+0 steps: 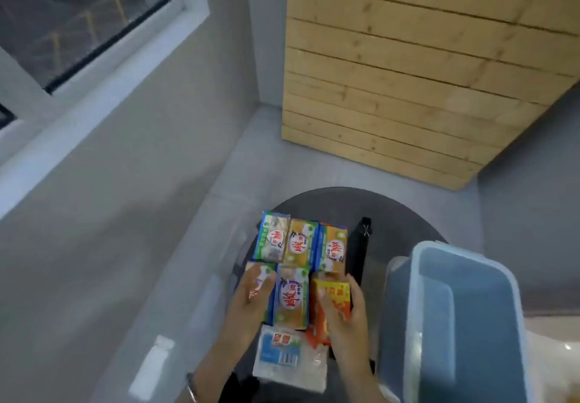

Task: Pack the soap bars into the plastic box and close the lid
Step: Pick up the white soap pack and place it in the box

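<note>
The soap bars (pixel 301 264) lie in tight rows on the round dark bench (pixel 395 214), directly in front of me: wrapped, rectangular, in glossy green, blue and tan film, with an orange-yellow one at the near right. I cannot tell whether they sit inside a clear container or straight on the bench; a faint transparent edge shows at their left, too blurred to read. The plastic box (pixel 464 314), translucent blue-grey with rounded corners and a pale rim, stands just beside them on the right.

My right hand (pixel 348 311) curls around the orange-yellow bar (pixel 334 297), fingers closed on its sides. My left hand (pixel 251 299) rests flat and open on a near-left bar, pressing rather than gripping.

As I judge it, the step is to lift the orange bar and carry it across. I would hold it by its long sides, since the film looks slippery, keep the left hand steadying the neighbours so the row does not scatter, and lay the bar flat against a wall of the box.

A crinkly clear packet (pixel 284 355) with a blue label lies nearest to me, and a slim black object (pixel 359 252) stands between soaps and box.
</note>
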Tool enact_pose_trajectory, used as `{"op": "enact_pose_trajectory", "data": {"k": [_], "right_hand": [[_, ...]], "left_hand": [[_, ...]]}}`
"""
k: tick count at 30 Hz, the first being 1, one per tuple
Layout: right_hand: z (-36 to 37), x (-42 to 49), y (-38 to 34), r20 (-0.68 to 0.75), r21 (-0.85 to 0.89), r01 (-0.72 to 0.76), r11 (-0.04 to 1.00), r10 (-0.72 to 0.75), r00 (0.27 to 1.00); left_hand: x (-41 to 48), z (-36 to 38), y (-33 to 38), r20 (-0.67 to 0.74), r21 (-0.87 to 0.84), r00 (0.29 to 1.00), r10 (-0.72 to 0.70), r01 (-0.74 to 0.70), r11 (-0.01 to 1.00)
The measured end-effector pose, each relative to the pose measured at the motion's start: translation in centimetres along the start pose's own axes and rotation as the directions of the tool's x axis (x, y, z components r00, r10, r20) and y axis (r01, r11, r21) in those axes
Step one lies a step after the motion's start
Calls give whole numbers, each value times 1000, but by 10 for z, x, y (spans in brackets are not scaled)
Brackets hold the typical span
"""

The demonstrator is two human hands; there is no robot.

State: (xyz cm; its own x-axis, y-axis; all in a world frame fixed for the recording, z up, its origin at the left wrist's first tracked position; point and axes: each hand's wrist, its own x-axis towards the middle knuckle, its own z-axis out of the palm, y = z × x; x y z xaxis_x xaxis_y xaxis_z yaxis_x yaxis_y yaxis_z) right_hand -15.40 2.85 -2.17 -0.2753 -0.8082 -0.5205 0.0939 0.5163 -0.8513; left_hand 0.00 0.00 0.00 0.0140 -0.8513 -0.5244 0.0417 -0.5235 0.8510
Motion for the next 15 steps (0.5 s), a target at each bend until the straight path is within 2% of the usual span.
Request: {"op": "enact_pose_trajectory", "data": {"k": [2,4,7,8,11,15], "right_hand": [[-4,13,29,-46,-81,19,997,-23,999],[-10,28,48,-37,-104,40,994,-44,998],[-15,47,71,53,-63,75,995,-71,996],[-17,51,75,88,-42,95,995,-91,992],[-21,63,86,92,-8,153,988,-151,984],[-19,65,99,84,14,206,978,-207,975]], "left_hand": [[19,4,-35,9,95,1000,30,-31,995],[39,3,-68,75,234,986,146,-160,959],[60,10,-102,174,439,921,350,-390,809],[63,10,-105,183,488,907,381,-420,766],[72,9,-117,190,563,891,413,-443,697],[76,7,-129,206,556,843,497,-518,650]]}}
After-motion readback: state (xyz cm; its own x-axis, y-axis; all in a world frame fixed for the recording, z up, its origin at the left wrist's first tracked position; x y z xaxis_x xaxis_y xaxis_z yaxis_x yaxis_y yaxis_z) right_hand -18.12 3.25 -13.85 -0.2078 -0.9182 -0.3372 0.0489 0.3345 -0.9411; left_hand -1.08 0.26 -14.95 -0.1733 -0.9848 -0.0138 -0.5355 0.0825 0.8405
